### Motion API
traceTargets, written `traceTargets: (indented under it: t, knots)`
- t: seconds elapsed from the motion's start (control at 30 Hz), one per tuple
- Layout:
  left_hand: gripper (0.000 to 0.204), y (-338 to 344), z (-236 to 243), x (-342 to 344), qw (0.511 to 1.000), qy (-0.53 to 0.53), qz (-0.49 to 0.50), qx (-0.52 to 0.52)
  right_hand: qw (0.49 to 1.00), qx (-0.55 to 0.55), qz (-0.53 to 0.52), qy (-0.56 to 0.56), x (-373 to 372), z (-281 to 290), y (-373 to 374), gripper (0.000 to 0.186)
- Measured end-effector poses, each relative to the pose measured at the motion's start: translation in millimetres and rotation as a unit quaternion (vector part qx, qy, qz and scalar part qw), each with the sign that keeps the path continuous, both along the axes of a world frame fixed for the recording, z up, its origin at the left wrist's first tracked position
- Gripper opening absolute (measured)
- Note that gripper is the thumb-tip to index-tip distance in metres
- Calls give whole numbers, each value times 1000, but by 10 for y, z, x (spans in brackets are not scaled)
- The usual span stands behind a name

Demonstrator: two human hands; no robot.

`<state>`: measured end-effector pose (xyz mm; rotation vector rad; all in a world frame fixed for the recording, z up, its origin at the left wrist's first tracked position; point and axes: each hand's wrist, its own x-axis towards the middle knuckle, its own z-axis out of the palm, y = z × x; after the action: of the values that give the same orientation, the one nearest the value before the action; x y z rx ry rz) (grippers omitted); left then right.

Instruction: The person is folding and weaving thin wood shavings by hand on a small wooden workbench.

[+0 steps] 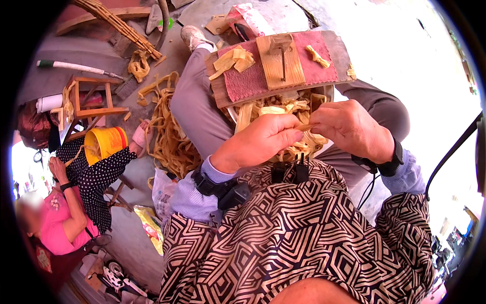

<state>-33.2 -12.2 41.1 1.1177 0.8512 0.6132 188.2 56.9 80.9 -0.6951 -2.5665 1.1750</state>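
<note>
My left hand (pixel 260 141) and my right hand (pixel 352 129) meet over my lap, fingers pinched around a thin yellowish strip (pixel 305 127). Its material I cannot make out. Under the hands sits a basin, mostly hidden, heaped with loose pale yellow strips (pixel 271 110). Across the basin's far side lies a wooden board (pixel 215 83) covered by a red cloth (pixel 240 83). On the cloth rests a wooden block (pixel 271 61) with a metal rod (pixel 283 66) on it. Left of the block are folded strips (pixel 233 61); to its right, a small tied bundle (pixel 317 57).
A long pile of strips (pixel 174 131) lies on the floor to my left. Beyond it, another person (pixel 68 223) sits beside a yellow bucket (pixel 105 144). A wooden stool (pixel 93 110), a white-handled brush (pixel 76 66) and a yellow packet (pixel 150 228) are also at left.
</note>
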Motion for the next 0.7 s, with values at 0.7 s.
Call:
traceTargets:
  t: [0.7]
  knots:
    - [28, -200, 343, -253, 910, 252, 174, 279, 999, -2, -42, 7, -24, 4, -40, 10]
